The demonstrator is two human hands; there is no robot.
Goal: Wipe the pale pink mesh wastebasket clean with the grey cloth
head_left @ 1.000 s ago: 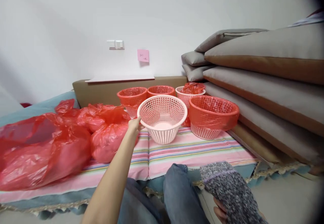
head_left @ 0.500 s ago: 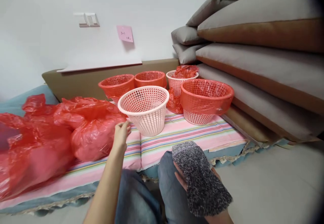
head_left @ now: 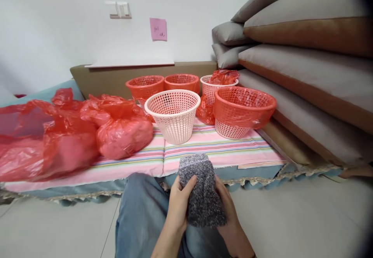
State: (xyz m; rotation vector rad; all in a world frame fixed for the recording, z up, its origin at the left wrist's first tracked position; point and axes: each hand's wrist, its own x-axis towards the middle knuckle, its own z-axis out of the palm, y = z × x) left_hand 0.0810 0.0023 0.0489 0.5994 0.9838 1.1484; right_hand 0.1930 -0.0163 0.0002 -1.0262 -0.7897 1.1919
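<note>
A dark grey speckled knitted piece (head_left: 204,196) is held between both hands above my lap. My left hand (head_left: 180,199) grips its left side, the thumb lying on top. At its right edge my right hand (head_left: 227,207) holds it, with fingers partly hidden behind the fabric. Beyond the hands, a pale pink mesh basket (head_left: 176,124) stands upright on the striped cloth (head_left: 186,157).
Red plastic bags (head_left: 125,133) with contents lie at the left. A red-lined basket (head_left: 244,108) stands right of the pale one, with more baskets behind. Grey and brown cushions (head_left: 305,67) are stacked at the right.
My left hand has moved from beside the pale basket down to the knitted piece and taken hold of it. The knitted piece has shifted left and is more upright. The view has turned slightly.
</note>
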